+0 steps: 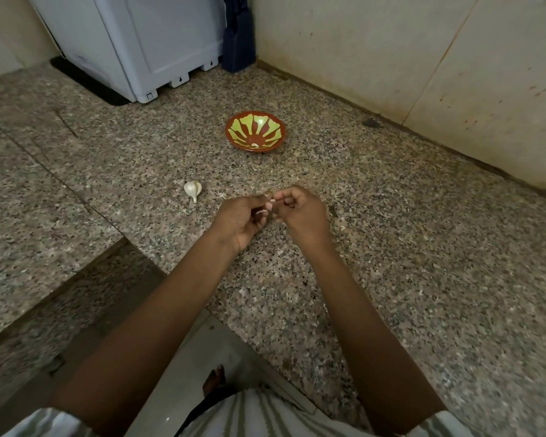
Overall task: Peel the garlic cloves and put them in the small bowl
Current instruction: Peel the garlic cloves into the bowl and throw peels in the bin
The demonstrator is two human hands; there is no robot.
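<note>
Both hands meet above the speckled granite counter [391,247]. My left hand [241,217] and my right hand [300,212] pinch one small garlic clove [269,205] between their fingertips; only a bit of its white skin shows. A white garlic bulb [193,189] lies on the counter to the left of my hands. Farther back stands the small red bowl [255,130] with a yellow-green petal pattern; one pale peeled piece lies at its bottom.
A white appliance [145,42] on a black mat stands at the back left, with a dark blue object [238,42] beside it. A stained tiled wall [423,58] runs along the right. The counter edge drops to the floor at the lower left.
</note>
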